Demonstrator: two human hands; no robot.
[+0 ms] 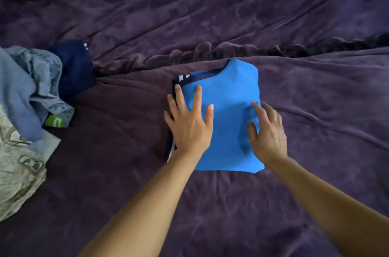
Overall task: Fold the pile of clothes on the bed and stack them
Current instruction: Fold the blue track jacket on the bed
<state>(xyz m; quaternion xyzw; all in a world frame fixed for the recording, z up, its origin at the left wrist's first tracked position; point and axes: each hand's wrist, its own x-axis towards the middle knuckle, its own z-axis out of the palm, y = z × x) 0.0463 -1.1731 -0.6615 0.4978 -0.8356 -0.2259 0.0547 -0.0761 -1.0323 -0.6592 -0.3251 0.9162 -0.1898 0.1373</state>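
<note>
Folded blue garment [226, 130]: lies flat on the bed [210, 14], right of centre and near the person. A navy edge with white marks shows along its far and left sides; whether that is trim or a second piece beneath cannot be told.

Left hand [189, 124]: palm down on the garment's left edge, fingers [197, 96] straight and spread, pointing far; the outer ones overhang the navy edge.

Right hand [268, 132]: rests at the garment's right edge, fingers loosely bent and slightly apart, tips touching the blue cloth, gripping nothing. Both forearms are bare and reach in from the near side.

Pile of clothes [27, 96]: unfolded, at the left edge, well apart from the blue garment. It has pale blue and denim-like pieces, a light printed one nearest, and a green tag [55, 121].

Navy garment [73, 67]: bunched at the pile's far right side.

Purple blanket [315, 92]: rumpled, covers the whole bed, with a deep fold running across just beyond the blue garment.
</note>
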